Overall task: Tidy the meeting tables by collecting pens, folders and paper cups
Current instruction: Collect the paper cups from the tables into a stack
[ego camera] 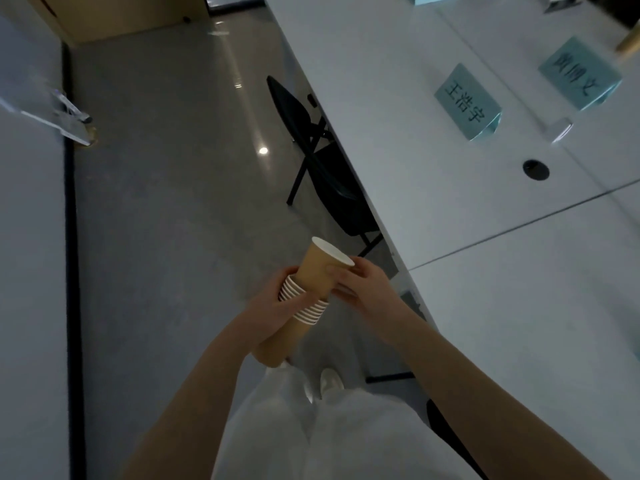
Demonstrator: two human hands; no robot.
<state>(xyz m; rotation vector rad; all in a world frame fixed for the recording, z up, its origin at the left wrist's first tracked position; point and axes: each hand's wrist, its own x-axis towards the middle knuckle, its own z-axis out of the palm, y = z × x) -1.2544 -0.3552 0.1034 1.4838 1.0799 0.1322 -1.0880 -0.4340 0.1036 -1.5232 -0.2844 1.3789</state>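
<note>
A stack of several brown paper cups with white rims is held tilted over the floor in front of me. My left hand grips the stack around its rims. One more brown cup sits partly pushed into the top of the stack, its white inside facing up and right. My right hand holds this top cup by its side, thumb across the wall near the rim.
A long white meeting table runs along the right, bearing two teal name cards and a black cable hole. A black folding chair is tucked under its edge. A white wall with a door handle stands left.
</note>
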